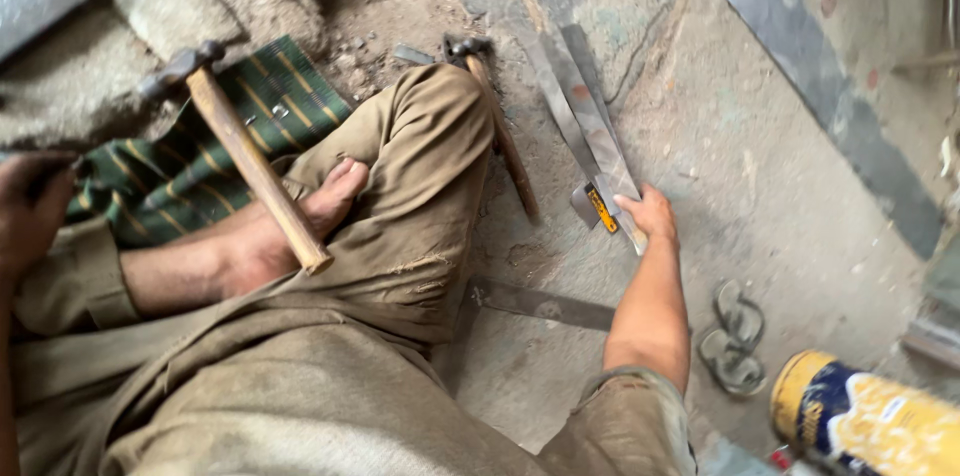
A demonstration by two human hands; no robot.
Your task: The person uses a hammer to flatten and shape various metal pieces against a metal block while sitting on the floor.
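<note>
The concrete floor point(760, 186) fills the view, dusty and strewn with sheet-metal offcuts. The person sits on it cross-legged in khaki trousers, the bare foot point(300, 221) lying on a green striped cloth point(200, 161). 1 hammer point(250, 151) with a wooden handle rests across the ankle, held by nobody; a 2nd hammer point(495, 121) lies on the floor just beside the knee. A yellow and blue can point(870, 416) lies at the lower right, with a pair of small sandals point(735, 336) near it.

The right hand point(650, 216) reaches out and clenches the near ends of 2 long metal strips point(585, 111), which lie on the floor, fanned slightly apart and running away from the person. A small yellow-marked tool point(597, 206), probably a tape measure or square, touches the strips just beside the fingers. The left hand point(30, 206) sits at the frame's left edge above the cloth; whether it grasps anything I cannot tell.

The strips look thin, grey, dull and sharp-edged. The likely risks: a raw edge could cut the bare palm if the strips slide in the grip, and the unsecured hammer could roll off onto the foot if the leg shifts
</note>
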